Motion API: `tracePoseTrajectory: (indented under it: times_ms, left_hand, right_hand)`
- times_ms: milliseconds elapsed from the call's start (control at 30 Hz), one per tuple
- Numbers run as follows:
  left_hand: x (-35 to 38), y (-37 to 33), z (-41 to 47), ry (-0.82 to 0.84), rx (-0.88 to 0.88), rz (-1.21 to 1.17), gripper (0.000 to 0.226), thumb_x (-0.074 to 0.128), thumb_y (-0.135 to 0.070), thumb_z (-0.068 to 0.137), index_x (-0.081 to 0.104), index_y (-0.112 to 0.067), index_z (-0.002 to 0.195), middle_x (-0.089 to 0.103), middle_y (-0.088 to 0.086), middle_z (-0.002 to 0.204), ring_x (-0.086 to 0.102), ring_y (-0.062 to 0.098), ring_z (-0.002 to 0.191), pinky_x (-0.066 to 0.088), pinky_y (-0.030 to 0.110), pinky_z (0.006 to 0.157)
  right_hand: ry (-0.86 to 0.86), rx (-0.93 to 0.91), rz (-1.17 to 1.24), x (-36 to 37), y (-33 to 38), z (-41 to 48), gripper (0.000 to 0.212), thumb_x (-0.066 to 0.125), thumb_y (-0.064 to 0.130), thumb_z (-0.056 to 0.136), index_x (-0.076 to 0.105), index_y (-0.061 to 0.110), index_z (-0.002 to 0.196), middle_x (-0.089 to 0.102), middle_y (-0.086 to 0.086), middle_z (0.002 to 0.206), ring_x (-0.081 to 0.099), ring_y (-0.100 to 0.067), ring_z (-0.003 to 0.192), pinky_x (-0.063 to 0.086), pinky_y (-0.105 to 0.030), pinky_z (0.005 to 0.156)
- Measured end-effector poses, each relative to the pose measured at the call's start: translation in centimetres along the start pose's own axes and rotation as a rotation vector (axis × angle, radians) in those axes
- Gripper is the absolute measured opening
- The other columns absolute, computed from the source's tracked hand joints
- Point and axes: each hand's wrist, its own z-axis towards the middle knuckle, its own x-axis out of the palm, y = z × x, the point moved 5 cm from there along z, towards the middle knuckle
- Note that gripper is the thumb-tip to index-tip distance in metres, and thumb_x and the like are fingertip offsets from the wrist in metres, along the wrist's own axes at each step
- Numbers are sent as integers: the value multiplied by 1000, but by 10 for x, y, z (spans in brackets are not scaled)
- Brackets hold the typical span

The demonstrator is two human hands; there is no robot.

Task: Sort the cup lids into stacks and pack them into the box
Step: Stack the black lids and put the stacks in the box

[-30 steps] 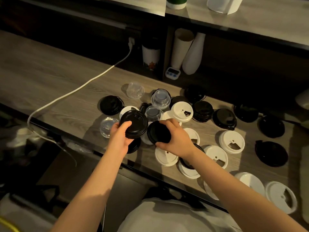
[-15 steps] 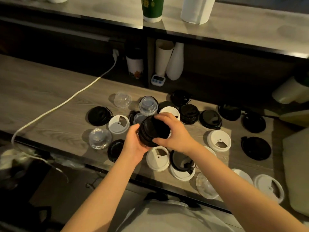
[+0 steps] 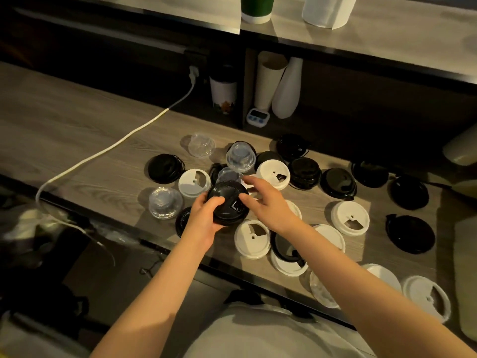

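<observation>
— What lies on your wooden counter (image 3: 77, 140)?
— Scattered lids: loose black lids (image 3: 410, 237), white lids (image 3: 350, 221) with wedge-shaped sip openings, and clear domed lids (image 3: 165, 205).
— And your hands?
— Your left hand (image 3: 204, 223) grips a stack of black lids (image 3: 224, 189) amid the pile, near the counter's front edge. Your right hand (image 3: 268, 208) is slack, fingers spread, thumb at the stack's rim.
— Any writing?
— The raised marks on the stack's top lid are too small to read.

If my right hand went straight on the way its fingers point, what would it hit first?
Likely the small clear lid just past the fingertips of your right hand, behind the black lid stack in your left hand; depth is unclear, so it might pass above.
</observation>
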Motion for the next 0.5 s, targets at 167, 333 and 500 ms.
tracePoseTrajectory:
  times_ms: [167,333,500]
  left_hand:
    - [-51,-19,2,-216,45,-163,35,53,-5,89,50,-17,122,60,7,104,59,23,94,52,40,75]
    - [-104,-38,3,-336,172,-201,34,54,-8,89,49,-15,121,61,10,111,62,22,97,52,38,72]
    - [-124,-45,-1,-373,212,-247,41,55,-9,90,47,-13,129,59,13,119,63,23,99,54,39,74]
  right_hand:
    - [74,-13,-120,28,-1,15,40,53,24,95,50,4,129,57,-15,125,58,-28,109,46,-36,91]
    - [312,-133,-372,69,9,23,46,59,22,89,48,8,131,55,-15,126,51,-30,116,39,-34,92]
    - [501,-252,-698,116,19,31,66,66,34,81,38,12,137,48,-15,133,44,-33,123,35,-38,101]
